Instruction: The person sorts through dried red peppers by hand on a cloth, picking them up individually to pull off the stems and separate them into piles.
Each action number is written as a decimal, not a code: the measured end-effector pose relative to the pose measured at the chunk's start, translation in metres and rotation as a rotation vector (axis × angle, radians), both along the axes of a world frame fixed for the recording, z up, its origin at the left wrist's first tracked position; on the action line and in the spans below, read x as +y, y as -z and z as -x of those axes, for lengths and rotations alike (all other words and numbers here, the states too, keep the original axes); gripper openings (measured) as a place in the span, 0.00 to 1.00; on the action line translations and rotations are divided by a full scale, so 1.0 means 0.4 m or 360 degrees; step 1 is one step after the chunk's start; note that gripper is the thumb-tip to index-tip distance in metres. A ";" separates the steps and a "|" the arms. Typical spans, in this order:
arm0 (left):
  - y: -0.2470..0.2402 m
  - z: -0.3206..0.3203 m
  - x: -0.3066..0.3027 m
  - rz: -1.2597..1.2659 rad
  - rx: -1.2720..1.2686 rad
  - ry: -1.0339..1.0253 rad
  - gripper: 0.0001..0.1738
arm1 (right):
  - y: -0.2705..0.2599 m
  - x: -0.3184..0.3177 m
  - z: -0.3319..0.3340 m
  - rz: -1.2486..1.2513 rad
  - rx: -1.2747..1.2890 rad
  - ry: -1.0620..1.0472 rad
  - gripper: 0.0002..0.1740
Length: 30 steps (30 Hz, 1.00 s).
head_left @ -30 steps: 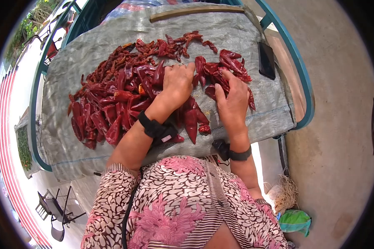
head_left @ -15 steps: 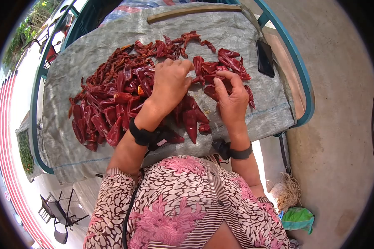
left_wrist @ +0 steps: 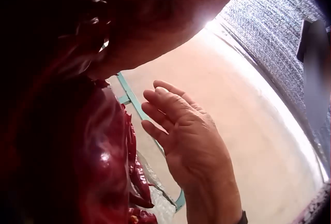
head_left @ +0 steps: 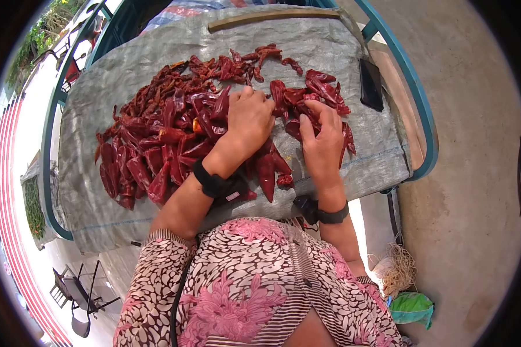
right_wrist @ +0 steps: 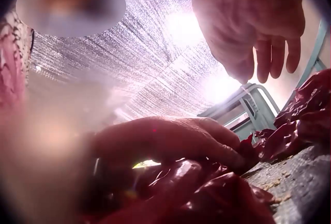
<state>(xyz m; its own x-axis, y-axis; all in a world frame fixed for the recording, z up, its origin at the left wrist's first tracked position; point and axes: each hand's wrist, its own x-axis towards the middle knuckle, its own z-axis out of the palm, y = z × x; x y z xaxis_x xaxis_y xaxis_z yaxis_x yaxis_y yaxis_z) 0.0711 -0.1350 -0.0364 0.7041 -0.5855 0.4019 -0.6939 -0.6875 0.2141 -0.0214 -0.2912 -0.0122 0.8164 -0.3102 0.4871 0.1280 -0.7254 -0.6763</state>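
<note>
Dried red peppers (head_left: 139,168) lie in a large pile, with a smaller group (head_left: 327,87) to its right in the head view. Over the main pile's right edge, the left hand (head_left: 250,118) bends its fingers downward. In the right wrist view, the left hand's (right_wrist: 170,138) fingertips touch a dark red pepper (right_wrist: 249,154); whether they pinch it cannot be told. The right hand (head_left: 323,141) hovers at the near side of the smaller group, its fingers loosely bent. From the left wrist view, the right hand (left_wrist: 199,144) shows nothing in its fingers.
A grey woven sheet (head_left: 364,165) covers the surface inside a teal metal frame (head_left: 431,136). The black phone (head_left: 371,85) lies on the right and a wooden strip (head_left: 272,19) along the far edge. A green bag (head_left: 411,309) and tangled fibres (head_left: 398,272) are on the floor at right.
The left hand shifted left and slightly away, then came back right and nearer the body. The right hand has stayed almost in place.
</note>
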 end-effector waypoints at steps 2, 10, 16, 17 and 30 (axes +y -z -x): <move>-0.050 0.017 0.000 0.0296 0.0040 -0.0040 0.12 | 0.008 0.021 0.008 -0.0379 0.0128 -0.0073 0.19; -0.108 0.024 0.020 0.1013 0.1023 0.0233 0.09 | -0.034 0.041 0.017 -0.0858 0.0390 -0.0246 0.21; -0.095 -0.020 0.054 0.0540 0.0180 -0.0009 0.10 | -0.037 -0.019 0.007 -0.0391 0.0229 0.0129 0.21; -0.070 -0.023 0.057 0.0311 0.0081 0.0029 0.13 | -0.026 -0.031 -0.001 -0.0378 0.0153 0.0204 0.23; -0.060 -0.008 0.040 0.0354 0.0352 0.0145 0.08 | -0.001 0.024 0.009 -0.0140 0.0099 -0.0123 0.22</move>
<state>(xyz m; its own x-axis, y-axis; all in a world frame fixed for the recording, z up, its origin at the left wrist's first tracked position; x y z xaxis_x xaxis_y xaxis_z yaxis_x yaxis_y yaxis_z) 0.0743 -0.1191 -0.0125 0.7375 -0.5649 0.3700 -0.6701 -0.5444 0.5046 -0.0251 -0.2818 -0.0118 0.8672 -0.2848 0.4084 0.1369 -0.6523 -0.7455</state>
